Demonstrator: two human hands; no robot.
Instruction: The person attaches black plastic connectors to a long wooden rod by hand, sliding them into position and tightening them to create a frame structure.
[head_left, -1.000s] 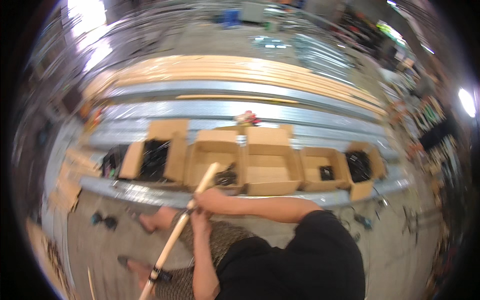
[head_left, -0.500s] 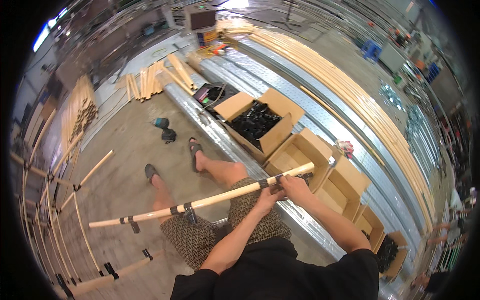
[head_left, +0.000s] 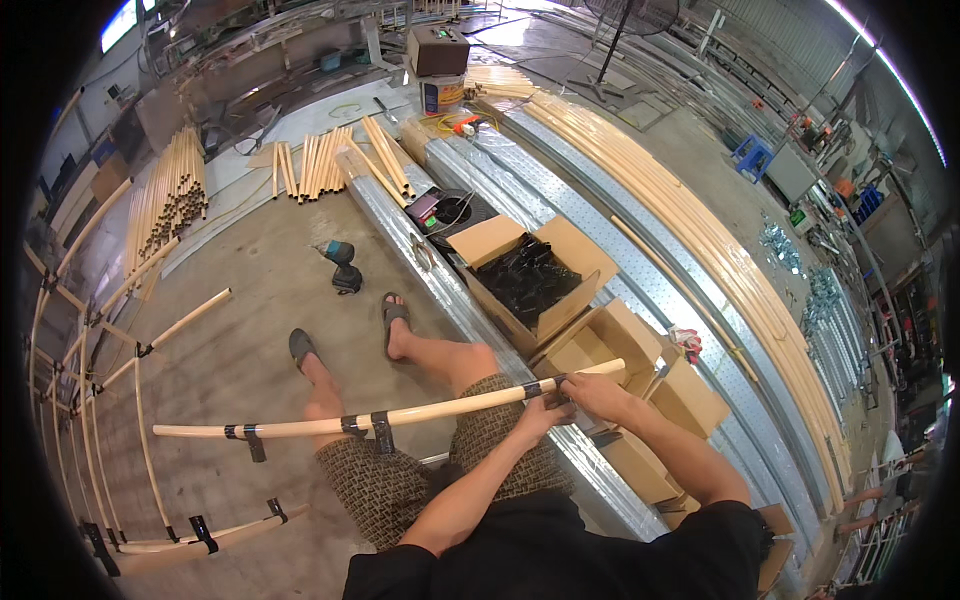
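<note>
A long wood-coloured pipe (head_left: 460, 406) lies slantwise across my thighs, its far-left end out over the floor. Black clamp-like connectors (head_left: 382, 432) sit along it, with tabs hanging below. Near the right end, my right hand (head_left: 600, 396) is closed round the pipe beside a black band. Just below, my left hand (head_left: 545, 415) has its fingers closed at the pipe's underside, against a dark connector mostly hidden by the fingers. The two hands nearly touch.
An open carton of black parts (head_left: 525, 280) and more cartons (head_left: 595, 340) stand on wrapped metal profiles to the right. A cordless drill (head_left: 340, 262) lies on the floor ahead. A pipe frame (head_left: 140, 350) stands left; pipe bundles (head_left: 170, 195) lie beyond.
The view has tilted up and shifted slightly. The pipe's left end has risen a little. The black fitting seen beyond my right hand no longer shows there; both hands stay near the right end.
</note>
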